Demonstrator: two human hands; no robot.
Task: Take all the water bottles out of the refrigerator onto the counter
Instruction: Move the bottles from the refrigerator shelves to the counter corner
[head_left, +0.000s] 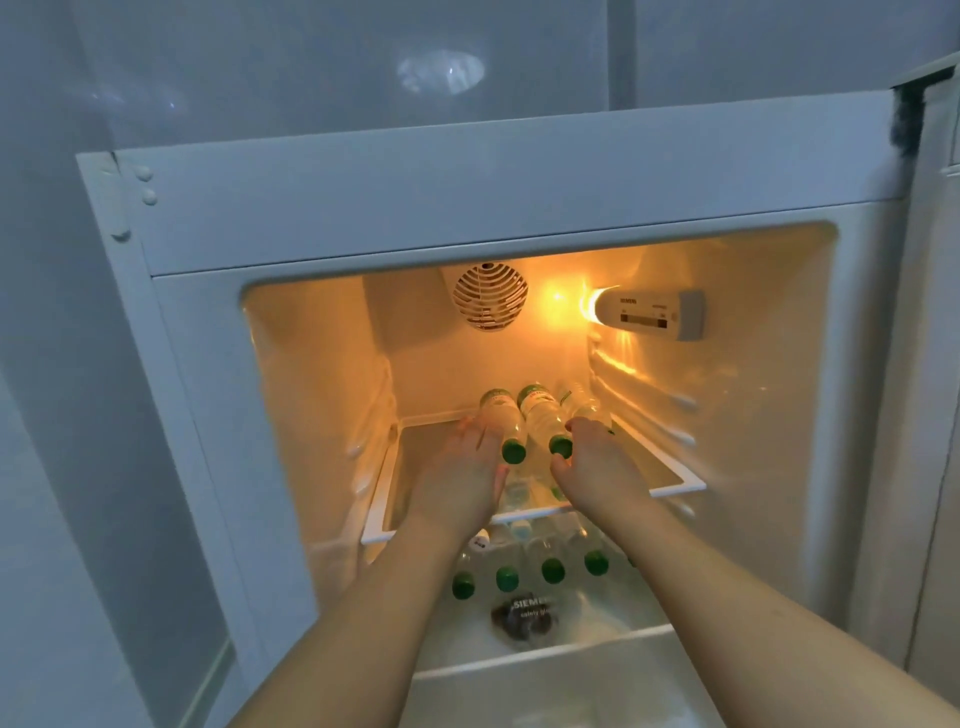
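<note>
Left grip (470, 470) around left bottle (501, 421), right grip (597, 457) around right bottle (584, 408)

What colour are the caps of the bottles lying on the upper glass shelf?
Green. The head view shows both round plastic caps facing the camera.

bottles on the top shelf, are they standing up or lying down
Lying down. The three bottles lie side by side on the glass shelf, green caps pointing toward the door, with both hands at them.
</note>
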